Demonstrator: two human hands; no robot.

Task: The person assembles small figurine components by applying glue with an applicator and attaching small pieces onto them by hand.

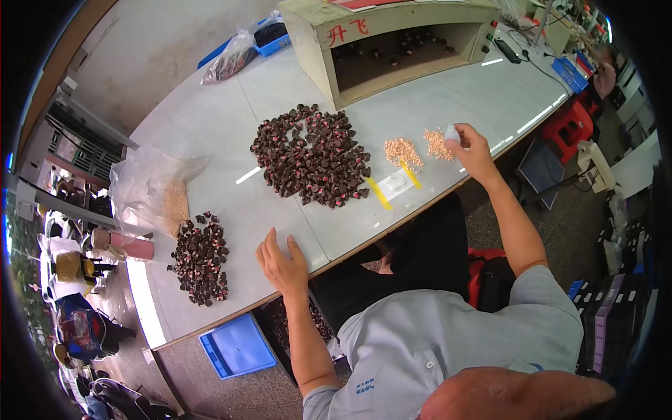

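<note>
My right hand is closed in a pinch on a small whitish translucent piece, held over the edge of a small heap of copper-coloured bits. Beside that heap lies a second one of the same copper-coloured bits. A white card is fixed to the table with strips of yellow tape in front of the heaps. My left hand is near the table's front edge, empty, its fingers stretched and the thumb apart. Between the hands and farther back spreads a large pile of small black parts with pinkish spots.
A smaller pile of black parts lies at left, beside a clear bag of copper-coloured bits and a pink cup. An open-fronted box stands at the back. A blue tray sits below the table edge.
</note>
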